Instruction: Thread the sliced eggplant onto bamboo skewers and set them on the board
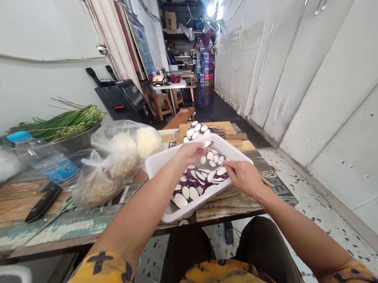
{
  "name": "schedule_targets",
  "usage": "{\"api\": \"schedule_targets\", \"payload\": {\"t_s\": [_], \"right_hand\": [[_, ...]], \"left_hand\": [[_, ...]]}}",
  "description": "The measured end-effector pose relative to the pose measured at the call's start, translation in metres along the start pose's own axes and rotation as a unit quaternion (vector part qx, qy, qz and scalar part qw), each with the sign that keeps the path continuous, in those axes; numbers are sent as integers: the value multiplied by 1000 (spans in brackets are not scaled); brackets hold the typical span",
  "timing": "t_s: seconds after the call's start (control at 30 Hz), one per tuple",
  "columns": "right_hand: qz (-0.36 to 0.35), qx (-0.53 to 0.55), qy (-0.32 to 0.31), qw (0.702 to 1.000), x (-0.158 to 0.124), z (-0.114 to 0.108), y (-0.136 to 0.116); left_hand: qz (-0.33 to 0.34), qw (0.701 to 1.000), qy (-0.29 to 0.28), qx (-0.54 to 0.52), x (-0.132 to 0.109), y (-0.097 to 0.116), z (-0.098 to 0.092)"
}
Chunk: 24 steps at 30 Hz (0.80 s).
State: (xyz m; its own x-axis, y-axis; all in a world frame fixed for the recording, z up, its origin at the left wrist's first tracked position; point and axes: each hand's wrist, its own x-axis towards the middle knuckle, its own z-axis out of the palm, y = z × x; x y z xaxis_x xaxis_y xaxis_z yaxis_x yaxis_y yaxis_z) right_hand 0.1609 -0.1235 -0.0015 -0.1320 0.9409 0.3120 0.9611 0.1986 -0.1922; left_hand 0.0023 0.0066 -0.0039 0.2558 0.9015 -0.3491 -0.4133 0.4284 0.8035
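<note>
A white plastic tray [174, 214] stands tilted across the table in front of me, with many purple-edged white eggplant slices [193, 193] in it. My left hand [192, 152] is over the tray's far side, its fingers closed on one eggplant slice [206, 144]. At the tray's right side, my right hand [244, 176] has its fingers pinched together near the slices; what they hold is too small to make out. Beyond the tray, more slices [196, 130] lie on a wooden board [222, 126] beside thin wooden skewers.
Left of the tray are plastic bags of food [99, 186], a water bottle [50, 162], a black-handled knife [44, 203] and a metal bowl [80, 139] of green vegetables. A wooden handle [237, 136] lies at the board's right. A white wall runs along the right.
</note>
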Motion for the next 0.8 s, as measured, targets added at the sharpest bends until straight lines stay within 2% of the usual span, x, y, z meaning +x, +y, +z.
{"api": "schedule_targets", "payload": {"t_s": [0.23,0.6,0.8], "right_hand": [[-2,19,14,1000,-2,3,1],[12,11,11,1000,-2,1,-3],[28,0,6,1000,-2,2,-5]], "left_hand": [[6,1000,19,-9,-1,1,2],[20,1000,-11,-9,-1,-1,1],[14,1000,-9,-3,-7,-1,6]]}}
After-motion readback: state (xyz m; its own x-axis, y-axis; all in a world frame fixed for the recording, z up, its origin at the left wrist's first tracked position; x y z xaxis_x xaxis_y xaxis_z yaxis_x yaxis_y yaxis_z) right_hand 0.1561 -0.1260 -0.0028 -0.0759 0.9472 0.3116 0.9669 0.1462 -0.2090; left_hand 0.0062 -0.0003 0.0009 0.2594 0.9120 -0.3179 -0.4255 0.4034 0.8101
